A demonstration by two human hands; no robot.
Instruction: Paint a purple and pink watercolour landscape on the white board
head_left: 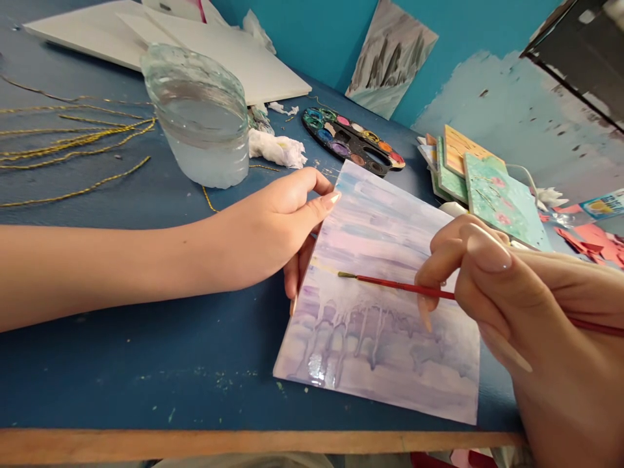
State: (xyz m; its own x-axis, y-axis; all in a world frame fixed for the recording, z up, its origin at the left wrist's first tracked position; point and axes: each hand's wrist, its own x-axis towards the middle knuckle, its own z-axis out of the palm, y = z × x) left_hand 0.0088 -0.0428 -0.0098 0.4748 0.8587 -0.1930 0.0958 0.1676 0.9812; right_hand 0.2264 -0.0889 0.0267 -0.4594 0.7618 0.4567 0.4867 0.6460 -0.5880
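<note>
Head view: left hand (297, 211) grips card (375, 318) by left edge; right hand (521, 292) pinches brush (390, 283); purple paint (404, 338) coverage appears complete, remainder undetermined.

Pkg lettering (604, 204) at R, blurry, illeg.

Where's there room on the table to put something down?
Mostly on the table, front left, between the left arm, the painting and the wooden edge; a few paint specks dot it. A thin strip lies between the palette and the picture stack. It's crowded behind the left hand, with jar, tissue and palette, and far left, with yellow strings.
</note>
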